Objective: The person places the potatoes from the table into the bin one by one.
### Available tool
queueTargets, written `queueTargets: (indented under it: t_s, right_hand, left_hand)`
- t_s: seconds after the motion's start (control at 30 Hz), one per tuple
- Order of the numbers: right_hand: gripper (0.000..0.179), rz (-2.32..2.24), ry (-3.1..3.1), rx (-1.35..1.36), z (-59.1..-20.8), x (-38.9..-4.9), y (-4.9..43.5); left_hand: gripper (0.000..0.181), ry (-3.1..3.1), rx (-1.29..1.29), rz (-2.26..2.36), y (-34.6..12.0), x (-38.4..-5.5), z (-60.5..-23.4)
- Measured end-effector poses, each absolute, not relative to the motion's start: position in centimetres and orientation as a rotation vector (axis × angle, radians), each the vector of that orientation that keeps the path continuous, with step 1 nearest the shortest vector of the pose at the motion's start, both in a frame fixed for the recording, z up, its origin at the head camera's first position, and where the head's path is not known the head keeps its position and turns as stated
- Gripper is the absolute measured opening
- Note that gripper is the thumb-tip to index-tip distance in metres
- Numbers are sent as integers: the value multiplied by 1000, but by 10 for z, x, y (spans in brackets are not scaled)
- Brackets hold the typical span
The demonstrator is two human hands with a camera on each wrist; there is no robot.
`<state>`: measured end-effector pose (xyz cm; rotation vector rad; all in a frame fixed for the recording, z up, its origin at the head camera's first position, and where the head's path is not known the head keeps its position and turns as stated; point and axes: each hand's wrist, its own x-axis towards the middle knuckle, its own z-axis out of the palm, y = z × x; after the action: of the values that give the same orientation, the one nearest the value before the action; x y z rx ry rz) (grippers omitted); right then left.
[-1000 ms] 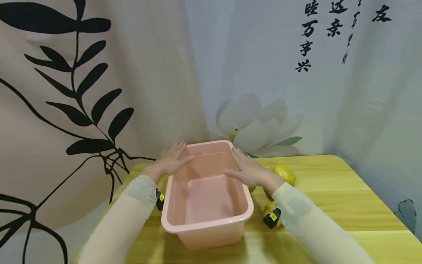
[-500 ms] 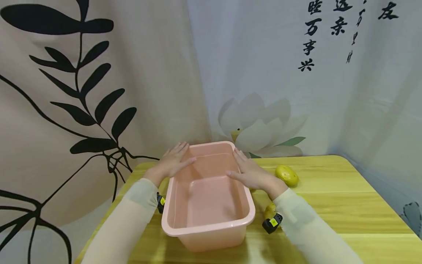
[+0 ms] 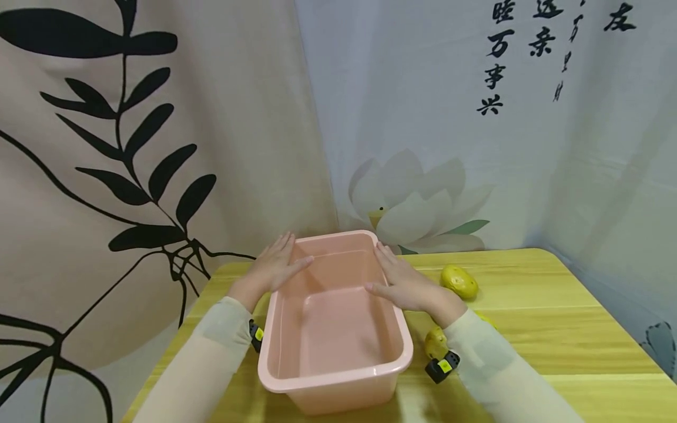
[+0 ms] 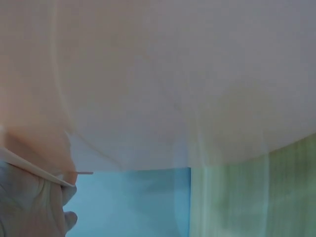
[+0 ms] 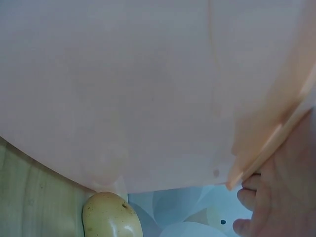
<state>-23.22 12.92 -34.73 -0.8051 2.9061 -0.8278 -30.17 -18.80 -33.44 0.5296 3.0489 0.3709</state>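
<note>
A pink rectangular plastic basin (image 3: 341, 395) faces me on the wooden table in the head view, with bare inner walls and floor. My left hand (image 3: 272, 270) holds its left rim, thumb over the inside and fingers stretched forward along the outside. On the opposite rim my right hand (image 3: 409, 285) holds in the same way, its thumb also over the inside. The basin's pale outer wall (image 5: 148, 98) fills most of the right wrist view, with fingers just below the rim. The left wrist view likewise shows the outer wall (image 4: 148, 89) beside my palm.
A yellow potato (image 3: 459, 282) lies right of the basin. Another potato (image 3: 436, 343) is partly hidden by the right wrist camera (image 3: 443, 367), and a further yellow piece (image 3: 485, 319) peeks past the sleeve. A printed curtain (image 3: 254, 117) hangs behind the table (image 3: 555, 329).
The basin has shifted slightly toward me, with both hands on its rims moving along. The potatoes stay where they lie on the table.
</note>
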Motion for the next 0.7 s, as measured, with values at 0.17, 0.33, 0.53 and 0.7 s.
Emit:
queueTargets:
  t_s: [0.17, 0.33, 0.53, 0.7]
  right_hand:
    - [88, -822, 2902, -788, -347, -227, 128]
    - [86, -805, 2909, -781, -348, -226, 128]
    - [87, -782, 2935, -794, -347, -222, 127]
    - [85, -747, 2957, -797, -345, -215, 127]
  left_hand:
    - [94, 3067, 488, 354, -188, -296, -336]
    - [94, 3071, 471, 341, -187, -292, -335]
    - [93, 3074, 485, 355, -187, -289, -334]
    - [94, 3080, 506, 347, -188, -286, -335]
